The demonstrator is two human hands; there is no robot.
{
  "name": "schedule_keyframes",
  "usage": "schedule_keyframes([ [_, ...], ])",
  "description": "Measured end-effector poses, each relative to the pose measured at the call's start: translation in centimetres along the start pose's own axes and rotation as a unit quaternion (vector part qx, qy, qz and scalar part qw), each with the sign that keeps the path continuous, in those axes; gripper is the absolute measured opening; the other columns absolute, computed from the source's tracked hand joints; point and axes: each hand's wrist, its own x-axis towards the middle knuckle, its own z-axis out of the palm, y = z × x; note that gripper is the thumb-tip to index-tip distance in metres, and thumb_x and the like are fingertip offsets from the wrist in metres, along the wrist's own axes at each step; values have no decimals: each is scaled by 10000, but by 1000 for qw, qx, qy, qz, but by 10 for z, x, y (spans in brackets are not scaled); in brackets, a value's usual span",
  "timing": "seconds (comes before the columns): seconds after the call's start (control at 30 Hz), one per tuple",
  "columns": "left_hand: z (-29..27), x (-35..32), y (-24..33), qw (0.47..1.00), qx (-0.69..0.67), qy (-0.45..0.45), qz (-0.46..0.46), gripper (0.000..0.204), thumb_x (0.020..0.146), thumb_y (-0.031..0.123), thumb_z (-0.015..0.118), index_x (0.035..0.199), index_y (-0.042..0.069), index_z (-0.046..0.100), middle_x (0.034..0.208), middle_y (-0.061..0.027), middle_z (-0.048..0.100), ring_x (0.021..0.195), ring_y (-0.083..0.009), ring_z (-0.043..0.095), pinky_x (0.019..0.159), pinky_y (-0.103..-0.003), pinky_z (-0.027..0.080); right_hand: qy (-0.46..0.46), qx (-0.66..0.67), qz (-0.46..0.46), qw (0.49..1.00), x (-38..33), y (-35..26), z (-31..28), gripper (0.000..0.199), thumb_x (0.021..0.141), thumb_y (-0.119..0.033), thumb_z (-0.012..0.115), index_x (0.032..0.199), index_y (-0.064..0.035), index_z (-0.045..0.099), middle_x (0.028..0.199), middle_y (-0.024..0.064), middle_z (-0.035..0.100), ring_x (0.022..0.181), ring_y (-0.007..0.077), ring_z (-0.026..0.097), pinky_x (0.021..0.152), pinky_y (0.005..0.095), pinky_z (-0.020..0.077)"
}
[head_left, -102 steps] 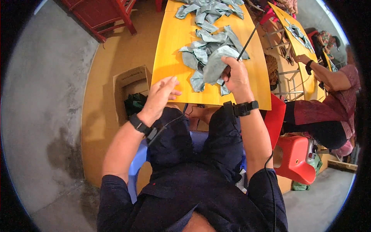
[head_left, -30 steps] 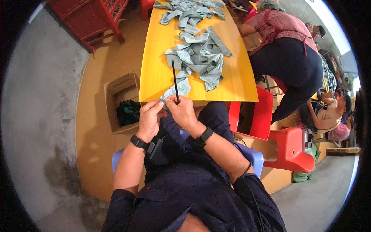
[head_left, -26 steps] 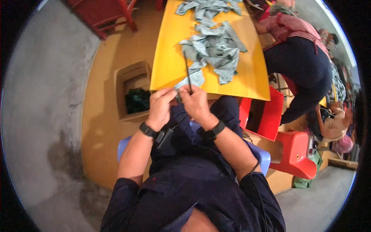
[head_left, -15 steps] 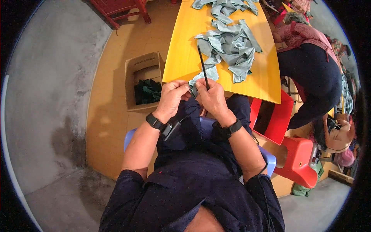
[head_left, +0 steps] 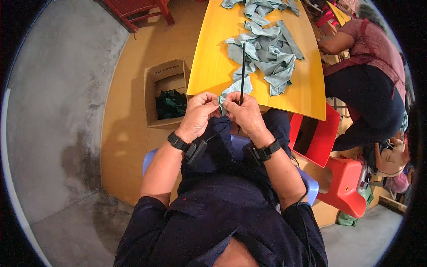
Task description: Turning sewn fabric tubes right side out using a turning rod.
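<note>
Close together at the near edge of the yellow table, both hands pinch a strip of grey-green fabric. My left hand grips its left side between thumb and fingers. With thumb and forefinger my right hand holds the other side. A thin black stick also sits in the right hand, pointing away over the table; its exact kind is unclear. From the held strip the cloth runs up onto the table, towards a crumpled heap of the same grey-green fabric.
Left of the table, a cardboard box on the floor holds dark green cloth. A red bin and a red plastic stool stand on the right. Beyond them another person bends over. A red wooden chair is far left.
The black stick has swung from leaning left to nearly upright. My fingers have shifted slightly on the fabric strip. The other person has moved right, raising the upper body.
</note>
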Motion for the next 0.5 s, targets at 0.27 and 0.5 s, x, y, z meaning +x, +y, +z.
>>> schedule_keyframes([
  [0.27,-9,3,-5,988,156,-9,20,85,916,93,648,932,20,608,781,-2,621,646,-74,565,593,-210,471,-2,-122,-53,991,5,7,-4,96,869,-58,665,832,-20,586,664,-39,545,553,47,485,487,214,386],
  [0.5,-7,0,-5,972,229,22,48,147,865,18,641,990,-49,683,769,-23,659,606,-62,568,538,-214,462,-26,-168,-82,982,0,-1,-1,97,844,-61,694,792,-21,622,671,-42,569,573,38,494,498,218,402],
])
